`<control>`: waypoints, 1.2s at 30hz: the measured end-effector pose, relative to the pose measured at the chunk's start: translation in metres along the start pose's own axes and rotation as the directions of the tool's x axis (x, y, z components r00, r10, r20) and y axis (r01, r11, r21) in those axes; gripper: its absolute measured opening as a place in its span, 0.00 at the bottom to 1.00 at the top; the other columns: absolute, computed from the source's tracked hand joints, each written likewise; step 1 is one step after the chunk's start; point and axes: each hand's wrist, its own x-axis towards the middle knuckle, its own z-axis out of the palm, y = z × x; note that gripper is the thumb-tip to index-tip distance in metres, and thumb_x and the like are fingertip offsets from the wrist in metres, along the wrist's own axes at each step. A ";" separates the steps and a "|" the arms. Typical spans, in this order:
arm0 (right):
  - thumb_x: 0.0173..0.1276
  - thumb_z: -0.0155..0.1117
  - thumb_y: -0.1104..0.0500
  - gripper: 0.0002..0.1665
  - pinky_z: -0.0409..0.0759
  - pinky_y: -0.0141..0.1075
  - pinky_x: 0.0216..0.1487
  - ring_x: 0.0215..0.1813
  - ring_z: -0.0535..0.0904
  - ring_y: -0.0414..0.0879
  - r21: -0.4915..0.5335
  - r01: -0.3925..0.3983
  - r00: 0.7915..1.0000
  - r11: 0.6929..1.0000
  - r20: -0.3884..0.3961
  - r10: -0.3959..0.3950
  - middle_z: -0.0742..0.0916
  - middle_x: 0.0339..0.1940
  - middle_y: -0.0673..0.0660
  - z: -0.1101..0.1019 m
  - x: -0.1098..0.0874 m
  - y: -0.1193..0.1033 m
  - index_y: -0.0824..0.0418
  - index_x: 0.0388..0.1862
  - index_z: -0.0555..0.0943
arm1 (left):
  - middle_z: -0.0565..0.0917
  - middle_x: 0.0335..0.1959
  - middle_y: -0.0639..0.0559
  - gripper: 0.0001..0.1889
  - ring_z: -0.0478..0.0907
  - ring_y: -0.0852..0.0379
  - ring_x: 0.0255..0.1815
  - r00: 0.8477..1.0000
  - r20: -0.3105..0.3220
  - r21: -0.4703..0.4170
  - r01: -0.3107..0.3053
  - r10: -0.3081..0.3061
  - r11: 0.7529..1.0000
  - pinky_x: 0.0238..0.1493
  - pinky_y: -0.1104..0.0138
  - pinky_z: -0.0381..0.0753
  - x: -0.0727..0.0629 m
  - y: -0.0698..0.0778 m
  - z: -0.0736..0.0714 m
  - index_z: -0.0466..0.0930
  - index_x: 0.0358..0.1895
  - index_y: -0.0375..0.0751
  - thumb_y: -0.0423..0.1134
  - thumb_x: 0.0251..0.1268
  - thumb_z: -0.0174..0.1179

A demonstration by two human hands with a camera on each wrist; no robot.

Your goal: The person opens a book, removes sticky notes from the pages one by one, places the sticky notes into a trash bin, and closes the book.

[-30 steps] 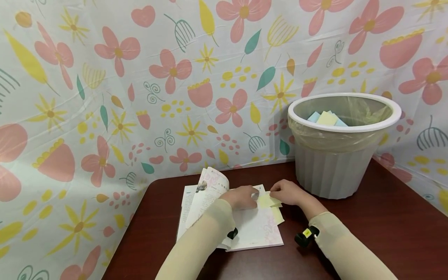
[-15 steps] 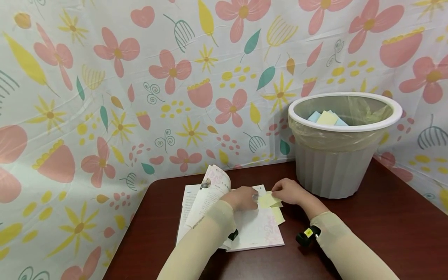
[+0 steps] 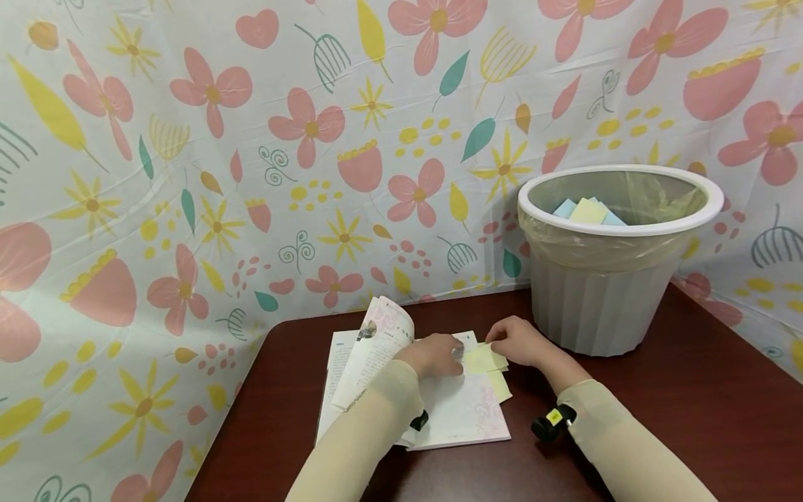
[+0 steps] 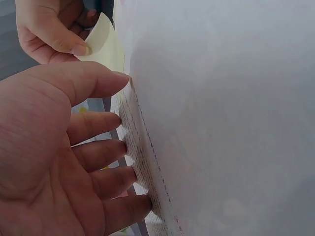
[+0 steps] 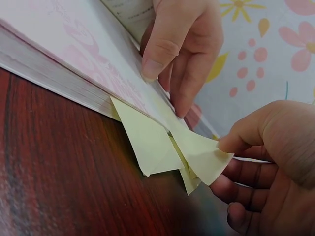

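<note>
1. Backdrop cloth (image 3: pixel 238 209): white, printed with pink, yellow and teal flowers and leaves.
2. Table (image 3: pixel 270 404): dark reddish wood grain.
3. Book (image 3: pixel 452 418): one, lying spread on the table; curled leaves stand up on its left side. Lines of print and a small picture show; the lettering is too small to read.
4. Yellow sticky note (image 5: pixel 204 157): at the right page's outer edge, its free end lifted and bent.
5. More yellow notes (image 5: pixel 147 142): just beside it, jutting past the same edge.
6. Right hand (image 3: pixel 521 341): thumb and finger together, pinching the lifted note.
7. Left hand (image 3: pixel 433 355): resting on the right page near the note, thumb and fingers apart.
8. Black wrist device (image 3: pixel 543 428): at the right cuff; bears a yellow label (image 3: pixel 554 416), wording illegible.
9. Bin (image 3: pixel 590 307): grey, white-rimmed, lined with clear plastic; blue and yellow slips (image 3: pixel 588 211) inside.
</note>
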 end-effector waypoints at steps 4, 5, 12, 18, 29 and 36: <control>0.60 0.60 0.66 0.13 0.77 0.37 0.30 0.28 0.77 0.44 0.019 0.020 1.000 1.000 0.000 -0.020 0.90 0.41 0.60 0.000 0.000 0.000 0.64 0.40 0.89 | 0.76 0.72 0.64 0.31 0.69 0.61 0.75 1.000 0.001 -0.001 -0.010 0.010 1.000 0.74 0.60 0.70 0.002 -0.001 0.001 0.74 0.73 0.62 0.54 0.65 0.64; 0.60 0.59 0.66 0.14 0.77 0.37 0.30 0.27 0.77 0.44 0.023 0.021 1.000 0.999 0.000 -0.021 0.90 0.41 0.60 0.000 0.000 0.001 0.65 0.40 0.89 | 0.76 0.72 0.64 0.31 0.70 0.61 0.75 1.000 0.002 0.000 -0.011 0.011 1.000 0.74 0.60 0.70 0.002 -0.002 0.001 0.74 0.73 0.62 0.54 0.65 0.64; 0.62 0.57 0.66 0.14 0.75 0.37 0.26 0.22 0.74 0.43 0.031 0.036 0.999 0.999 0.009 -0.036 0.90 0.38 0.58 0.000 0.000 0.003 0.64 0.37 0.90 | 0.77 0.71 0.66 0.30 0.70 0.62 0.74 1.000 0.001 -0.012 -0.014 0.014 1.000 0.74 0.60 0.70 0.004 -0.003 0.003 0.75 0.72 0.63 0.53 0.64 0.65; 0.62 0.58 0.66 0.13 0.72 0.37 0.23 0.20 0.71 0.43 0.026 0.059 0.998 0.998 0.008 -0.060 0.89 0.31 0.54 -0.002 -0.001 0.002 0.63 0.35 0.90 | 0.77 0.70 0.66 0.30 0.71 0.62 0.73 1.000 -0.006 -0.005 -0.018 0.018 1.000 0.73 0.60 0.71 0.007 -0.003 0.003 0.75 0.71 0.62 0.53 0.64 0.64; 0.62 0.61 0.65 0.10 0.74 0.36 0.24 0.23 0.74 0.43 0.024 0.075 0.997 0.997 0.021 -0.076 0.88 0.28 0.52 -0.003 0.000 -0.002 0.62 0.30 0.90 | 0.78 0.70 0.65 0.31 0.72 0.62 0.72 1.000 -0.007 -0.014 -0.009 0.009 1.000 0.73 0.59 0.72 0.005 -0.004 0.002 0.76 0.71 0.62 0.53 0.63 0.65; 0.62 0.62 0.64 0.10 0.74 0.36 0.25 0.24 0.74 0.43 0.030 0.093 0.995 0.995 0.031 -0.094 0.88 0.27 0.53 -0.004 0.001 -0.002 0.62 0.29 0.90 | 0.78 0.70 0.66 0.31 0.72 0.62 0.72 1.000 -0.011 -0.021 -0.007 0.006 1.000 0.72 0.59 0.72 0.003 -0.005 0.000 0.76 0.71 0.63 0.53 0.62 0.65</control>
